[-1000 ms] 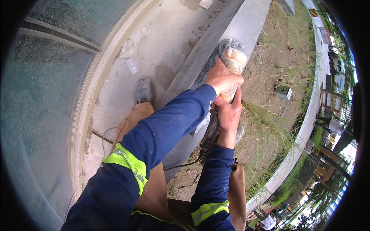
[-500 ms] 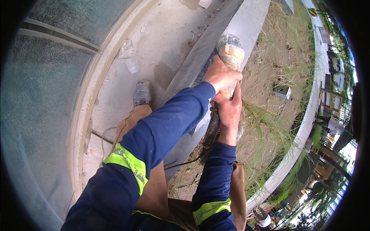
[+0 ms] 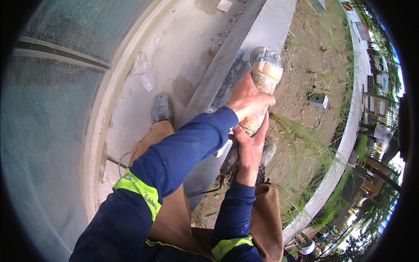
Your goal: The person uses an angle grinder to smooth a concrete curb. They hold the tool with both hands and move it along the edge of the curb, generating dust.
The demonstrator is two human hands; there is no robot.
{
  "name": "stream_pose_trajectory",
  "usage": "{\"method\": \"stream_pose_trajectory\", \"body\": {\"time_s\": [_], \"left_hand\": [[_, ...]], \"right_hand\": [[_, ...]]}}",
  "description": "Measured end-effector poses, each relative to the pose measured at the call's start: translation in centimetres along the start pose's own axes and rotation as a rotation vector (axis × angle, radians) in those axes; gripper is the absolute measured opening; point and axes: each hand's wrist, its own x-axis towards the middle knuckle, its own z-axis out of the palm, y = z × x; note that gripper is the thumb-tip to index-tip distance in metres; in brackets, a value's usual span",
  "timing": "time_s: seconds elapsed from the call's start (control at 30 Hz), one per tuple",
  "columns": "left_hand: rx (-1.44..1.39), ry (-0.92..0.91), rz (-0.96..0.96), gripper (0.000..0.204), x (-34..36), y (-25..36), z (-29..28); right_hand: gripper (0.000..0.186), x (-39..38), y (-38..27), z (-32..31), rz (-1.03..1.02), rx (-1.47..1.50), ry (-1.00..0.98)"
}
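Head view: I see the angle grinder (image 3: pixel 267 73) at the right edge of the grey ledge (image 3: pixel 270 22), beside the planting bed (image 3: pixel 316 56). Its disc (image 3: pixel 255 54) is at the ledge's top face; I cannot tell whether it bears on it. The left hand (image 3: pixel 248 100) grips the body behind the head; the right hand (image 3: pixel 251 150) is closed around the rear end. A dark, rough patch (image 3: pixel 229 81) runs along the ledge's left edge. For good results, I advise: hold the disc level with the top face; apply light, even pressure; overlap passes without dwelling. Take care at the right edge, where the disc could tip and gouge. Route the cord (image 3: pixel 205 192) clear of the disc.
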Motion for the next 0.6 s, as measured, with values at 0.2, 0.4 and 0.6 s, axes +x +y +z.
{"method": "stream_pose_trajectory", "body": {"time_s": [0.2,0.4,0.6], "left_hand": [[-0.084,0.041,-0.008,0.074,2.0,-2.0,0.3],[-0.096,0.083,-0.046,0.068,2.9,-2.7,0.1],[-0.093,0.094,-0.059,0.066,3.0,-2.6,0.0]], "right_hand": [[0.102,-1.7,0.1,1.3,0.175,0.157,-0.044],[0.101,-1.1,1.4,1.5,0.171,0.069,-0.036],[0.101,-0.8,1.1,1.4,0.182,0.014,-0.061]]}}
